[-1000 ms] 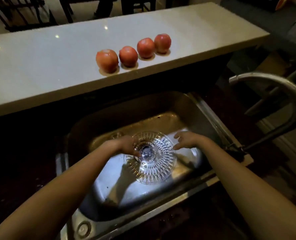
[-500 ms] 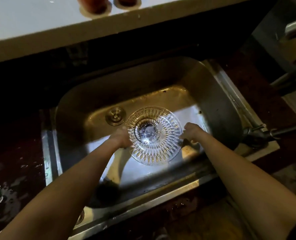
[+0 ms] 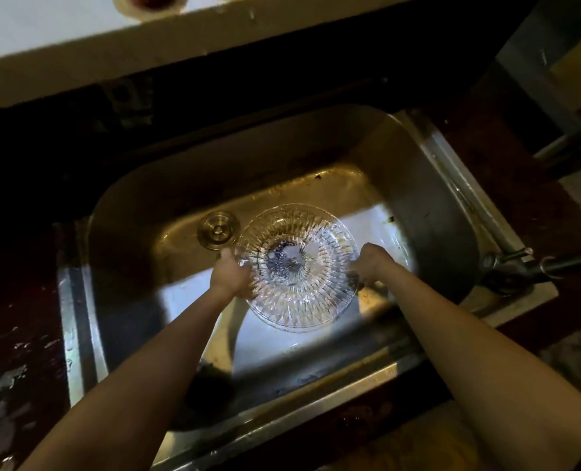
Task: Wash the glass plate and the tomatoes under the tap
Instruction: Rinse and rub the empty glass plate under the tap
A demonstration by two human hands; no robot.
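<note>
A clear cut-glass plate [image 3: 297,266] with a ribbed pattern is held low inside the steel sink [image 3: 428,205]. My left hand [image 3: 231,275] grips its left rim and my right hand [image 3: 370,263] grips its right rim. The plate tilts slightly toward me. Only the bottom of one tomato [image 3: 151,2] shows at the top edge, on the white counter [image 3: 61,52]. No water stream is visible.
The round drain plug [image 3: 218,230] lies left of the plate. The tap's base and lever [image 3: 509,266] stand at the sink's right rim. Dark wet worktop [image 3: 13,300] surrounds the sink. A dark shape [image 3: 211,385] sits in the sink's near corner.
The view has tipped down, so most tomatoes left the frame. Both hands went from touching the plate to gripping its rims, and the plate sits a little nearer the drain.
</note>
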